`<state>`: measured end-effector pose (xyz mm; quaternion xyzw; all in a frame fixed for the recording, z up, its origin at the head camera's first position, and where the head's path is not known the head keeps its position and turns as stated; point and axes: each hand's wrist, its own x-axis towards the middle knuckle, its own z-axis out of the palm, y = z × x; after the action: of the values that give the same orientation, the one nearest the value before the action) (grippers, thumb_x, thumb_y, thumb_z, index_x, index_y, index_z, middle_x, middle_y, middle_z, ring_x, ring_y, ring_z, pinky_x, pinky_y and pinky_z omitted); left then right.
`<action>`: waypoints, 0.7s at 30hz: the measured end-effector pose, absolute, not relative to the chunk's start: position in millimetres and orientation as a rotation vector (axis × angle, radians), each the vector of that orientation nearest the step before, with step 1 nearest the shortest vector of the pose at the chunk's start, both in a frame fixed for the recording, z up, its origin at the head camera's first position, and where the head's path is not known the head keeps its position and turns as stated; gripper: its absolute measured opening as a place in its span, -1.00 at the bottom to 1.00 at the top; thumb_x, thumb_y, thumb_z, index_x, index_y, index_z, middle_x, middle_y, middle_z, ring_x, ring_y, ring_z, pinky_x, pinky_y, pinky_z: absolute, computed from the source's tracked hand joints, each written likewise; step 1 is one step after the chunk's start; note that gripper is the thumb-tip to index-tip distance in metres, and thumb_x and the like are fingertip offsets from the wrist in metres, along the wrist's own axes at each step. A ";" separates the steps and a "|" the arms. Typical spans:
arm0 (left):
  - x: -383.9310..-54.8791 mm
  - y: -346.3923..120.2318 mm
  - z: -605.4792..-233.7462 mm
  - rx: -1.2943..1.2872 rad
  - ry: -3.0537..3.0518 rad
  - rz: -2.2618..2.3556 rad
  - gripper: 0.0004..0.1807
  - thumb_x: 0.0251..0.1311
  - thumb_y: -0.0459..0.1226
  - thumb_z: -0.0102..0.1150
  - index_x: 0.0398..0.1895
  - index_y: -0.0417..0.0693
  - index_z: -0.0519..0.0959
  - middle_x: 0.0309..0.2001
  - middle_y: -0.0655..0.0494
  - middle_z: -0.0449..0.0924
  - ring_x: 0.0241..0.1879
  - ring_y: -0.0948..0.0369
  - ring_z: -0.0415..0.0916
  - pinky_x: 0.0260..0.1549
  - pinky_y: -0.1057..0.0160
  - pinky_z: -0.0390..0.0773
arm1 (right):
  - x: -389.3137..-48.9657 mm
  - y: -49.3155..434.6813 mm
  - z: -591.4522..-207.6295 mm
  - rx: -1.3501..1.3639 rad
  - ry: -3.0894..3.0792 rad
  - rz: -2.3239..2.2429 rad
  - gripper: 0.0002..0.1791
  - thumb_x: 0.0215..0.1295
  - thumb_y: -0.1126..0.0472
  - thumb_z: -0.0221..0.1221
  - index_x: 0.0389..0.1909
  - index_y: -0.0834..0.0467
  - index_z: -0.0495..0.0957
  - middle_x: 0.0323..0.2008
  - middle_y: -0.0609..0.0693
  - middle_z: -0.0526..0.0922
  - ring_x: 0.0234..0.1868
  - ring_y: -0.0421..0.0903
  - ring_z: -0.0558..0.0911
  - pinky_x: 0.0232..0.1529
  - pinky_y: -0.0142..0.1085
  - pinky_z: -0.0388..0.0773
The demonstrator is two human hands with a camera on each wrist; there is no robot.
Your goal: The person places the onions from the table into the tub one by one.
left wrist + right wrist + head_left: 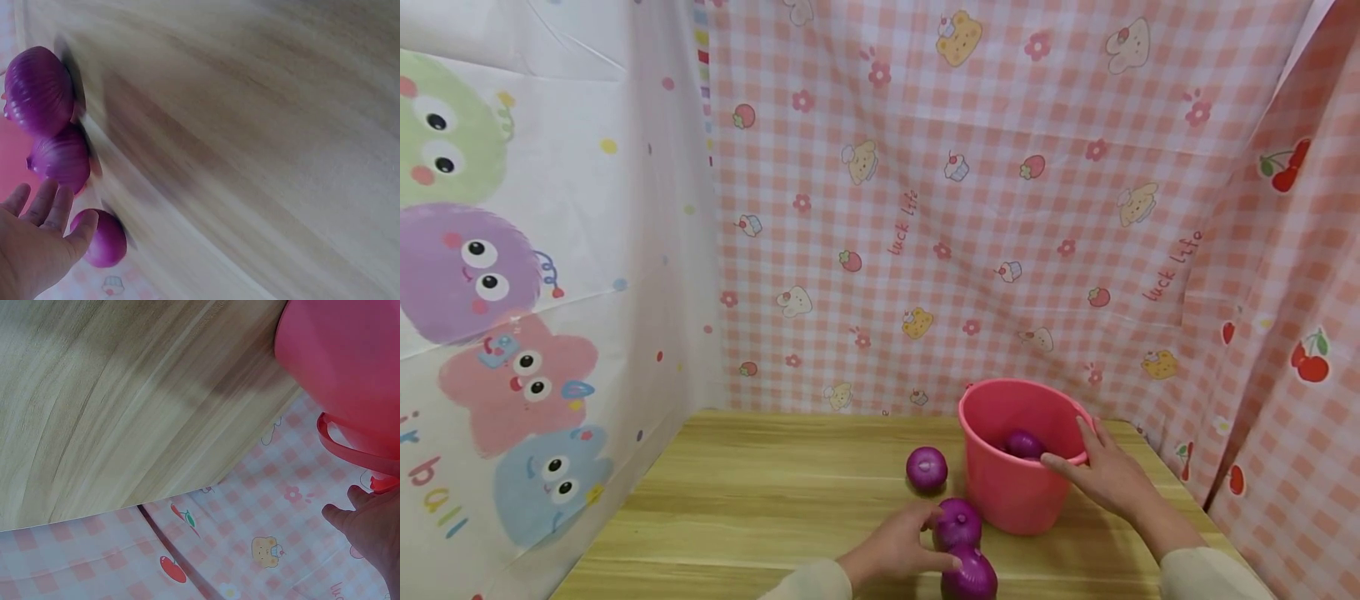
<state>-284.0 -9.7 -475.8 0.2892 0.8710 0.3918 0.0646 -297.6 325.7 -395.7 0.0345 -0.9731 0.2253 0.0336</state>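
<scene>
My left hand [898, 546] reaches in beside two purple onions that lie against each other on the table; its spread fingers are at the farther onion [959, 523] and the thumb overlaps the nearer onion [973, 577]. In the left wrist view the fingers of this hand [37, 240] are extended. A third onion [927, 469] sits farther back, left of the pink bucket [1018, 500]. My right hand [1108, 471] holds the bucket's right rim, thumb over the edge. Inside the bucket lies purple onion [1024, 444], partly hidden by the front wall.
The bucket stands upright on a wood-grain table [760, 483], its pink handle [350, 450] hanging on the outer side. Behind the table hangs a pink checked curtain [820, 333]; a white cartoon sheet [625, 317] covers the left side and another checked curtain [1300, 433] the right.
</scene>
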 end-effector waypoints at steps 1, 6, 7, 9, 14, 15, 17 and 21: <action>-282.8 -9.2 -476.1 0.874 2.626 1.188 -0.29 0.00 -0.01 0.52 0.20 -0.12 0.53 0.01 0.07 0.61 0.04 0.05 0.53 0.02 0.14 0.55 | -297.7 325.8 -395.8 0.106 -2.995 0.691 0.20 0.29 -0.50 -0.07 0.55 0.31 -0.27 0.47 0.52 -0.28 0.29 0.68 0.08 0.09 0.48 0.25; -279.9 -5.7 -480.9 0.874 2.628 1.179 -0.33 -0.02 -0.01 0.53 0.13 -0.14 0.56 -0.05 0.12 0.61 0.00 0.12 0.54 0.00 0.18 0.54 | -298.3 326.0 -396.0 0.103 -2.997 0.685 0.20 0.29 -0.50 -0.07 0.55 0.31 -0.28 0.47 0.52 -0.28 0.29 0.68 0.07 0.09 0.48 0.24; -279.8 -5.0 -482.2 0.871 2.619 1.181 -0.35 -0.02 -0.01 0.53 0.11 -0.12 0.57 -0.08 0.14 0.61 -0.02 0.14 0.53 -0.01 0.18 0.54 | -298.1 326.0 -395.9 0.103 -2.998 0.683 0.20 0.29 -0.49 -0.07 0.55 0.31 -0.28 0.47 0.52 -0.28 0.29 0.68 0.07 0.09 0.48 0.24; -278.8 -4.0 -483.8 0.851 2.593 1.192 -0.41 -0.02 -0.01 0.53 0.05 -0.08 0.59 -0.15 0.19 0.59 -0.06 0.19 0.53 -0.04 0.19 0.53 | -297.9 325.9 -396.0 0.103 -2.997 0.683 0.20 0.29 -0.49 -0.07 0.55 0.31 -0.28 0.47 0.52 -0.28 0.29 0.69 0.06 0.09 0.49 0.23; -276.6 -2.0 -485.9 0.796 2.565 1.184 -0.48 -0.03 -0.03 0.54 -0.03 0.00 0.60 -0.25 0.29 0.53 -0.15 0.26 0.50 -0.10 0.19 0.54 | -298.0 325.9 -396.4 0.098 -2.996 0.684 0.20 0.29 -0.50 -0.07 0.55 0.31 -0.27 0.47 0.52 -0.28 0.29 0.69 0.05 0.10 0.49 0.22; -276.3 -1.6 -486.4 0.790 2.562 1.180 -0.47 -0.04 -0.02 0.55 -0.02 0.00 0.60 -0.25 0.30 0.53 -0.15 0.26 0.51 -0.10 0.20 0.55 | -298.2 326.0 -396.6 0.097 -2.996 0.685 0.20 0.29 -0.50 -0.07 0.55 0.31 -0.27 0.47 0.51 -0.28 0.29 0.69 0.05 0.10 0.49 0.22; -275.6 -1.1 -487.0 0.771 2.548 1.176 -0.43 -0.05 -0.03 0.55 0.02 -0.03 0.59 -0.24 0.32 0.54 -0.15 0.27 0.52 -0.10 0.21 0.56 | -298.3 326.2 -396.6 0.096 -2.997 0.685 0.20 0.29 -0.50 -0.07 0.55 0.30 -0.27 0.47 0.51 -0.28 0.29 0.69 0.06 0.10 0.49 0.23; -274.8 -0.8 -488.8 0.762 2.526 1.175 -0.35 -0.07 -0.05 0.57 0.10 -0.07 0.57 -0.19 0.30 0.58 -0.13 0.28 0.54 -0.09 0.25 0.56 | -298.6 326.7 -397.0 0.100 -2.998 0.686 0.19 0.29 -0.50 -0.07 0.55 0.30 -0.27 0.47 0.51 -0.28 0.28 0.69 0.07 0.09 0.48 0.25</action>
<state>-274.8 -0.8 -488.8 0.2616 0.8675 0.4037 0.1265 -298.6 326.7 -397.0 0.0325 -0.9738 0.2230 0.0324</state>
